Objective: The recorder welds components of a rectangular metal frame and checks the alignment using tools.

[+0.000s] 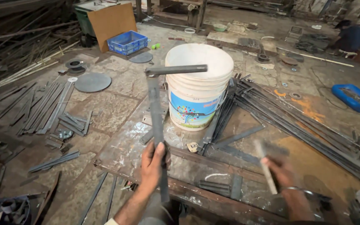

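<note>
1. Far left, loose flat steel strips (48, 106) lie fanned on the stone floor, a round steel disc (92, 82) beyond them. That side is cluttered, with little free swing.
2. The left hand (153, 164) is wrapped tight around the lower part of an L-shaped steel bar (156, 121), fingers fully closed. The bar stands upright over the near left part of the steel work plate (126, 150), its short arm jutting right at the top, in front of the white bucket (198, 89).
3. That bar looks rigid and fairly heavy, top-loaded by the cross arm; my read is that a grip low on the long leg suits it, minding the raw edges.
4. The bucket sits at the plate's far edge, close behind the bar's arm.
5. The right hand (282, 173), blurred, is closed on a pale stick-like tool (266, 167); what tool it is I cannot tell.
6. Right of it, long steel bars (296, 121) crowd the floor. The only open room is above the plate.
</note>
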